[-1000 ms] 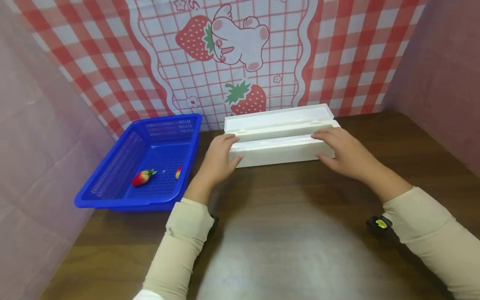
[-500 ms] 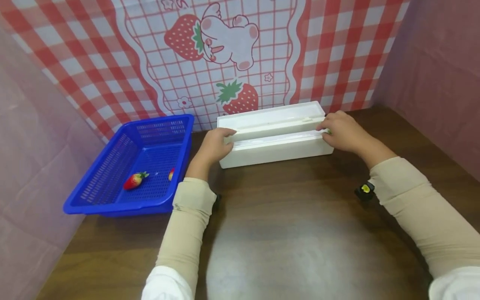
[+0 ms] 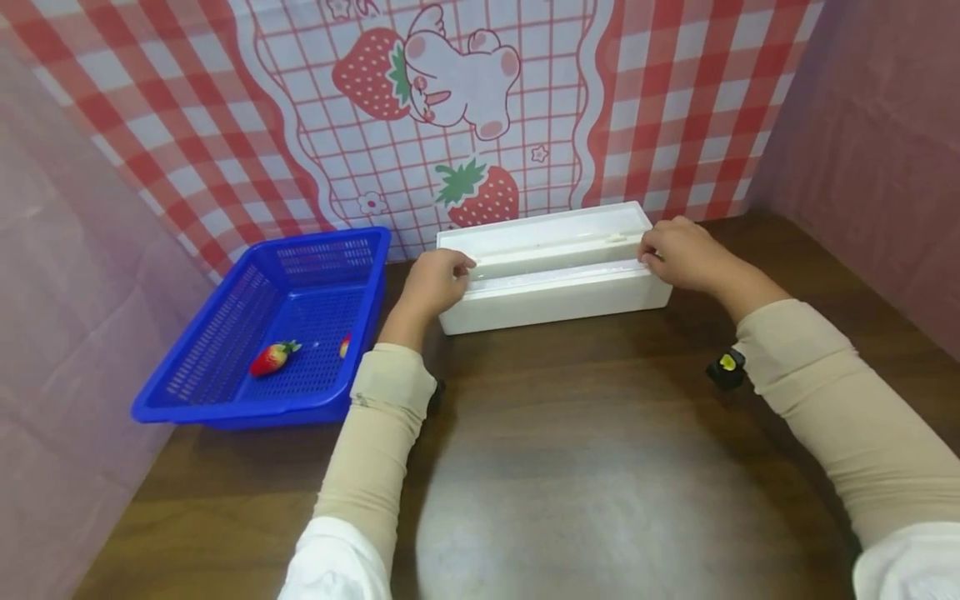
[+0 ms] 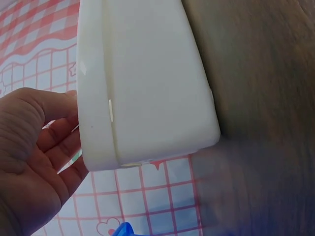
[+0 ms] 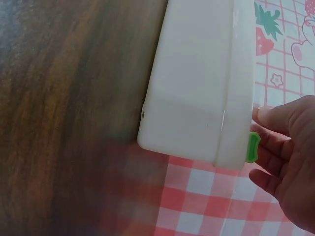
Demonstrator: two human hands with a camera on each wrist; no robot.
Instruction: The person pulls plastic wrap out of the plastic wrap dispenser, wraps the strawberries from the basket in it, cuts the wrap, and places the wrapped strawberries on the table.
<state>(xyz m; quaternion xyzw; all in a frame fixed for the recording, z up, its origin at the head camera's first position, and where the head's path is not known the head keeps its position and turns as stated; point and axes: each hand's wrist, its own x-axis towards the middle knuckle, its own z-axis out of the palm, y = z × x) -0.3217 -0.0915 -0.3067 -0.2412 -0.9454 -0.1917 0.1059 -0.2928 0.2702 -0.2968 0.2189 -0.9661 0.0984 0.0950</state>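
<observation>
A long white plastic box (image 3: pixel 557 305) stands at the back of the table, its hinged lid (image 3: pixel 543 230) tipped back. Along the opening lies a glossy strip of plastic wrap (image 3: pixel 558 277). At the box's left end, my left hand (image 3: pixel 433 285) pinches the wrap by the front rim, thumb and fingers curled together. My right hand (image 3: pixel 685 254) pinches at the right end in the same way. A green slider (image 5: pixel 253 147) sticks out at the rim beside the right fingers in the right wrist view. The pinched edge is hidden behind the fingers.
A blue plastic basket (image 3: pixel 142 408) stands left of the box, close to my left forearm. In it are a strawberry (image 3: pixel 272 359) and part of another red fruit (image 3: pixel 344 346). A checked cloth (image 3: pixel 667 108) hangs behind; pink cloth (image 3: pixel 885 150) lines the sides.
Both hands have gone from spread fingers at the box's front to pinching at its ends. The right hand has moved back and slightly outward along the rim. The view has shifted a little.
</observation>
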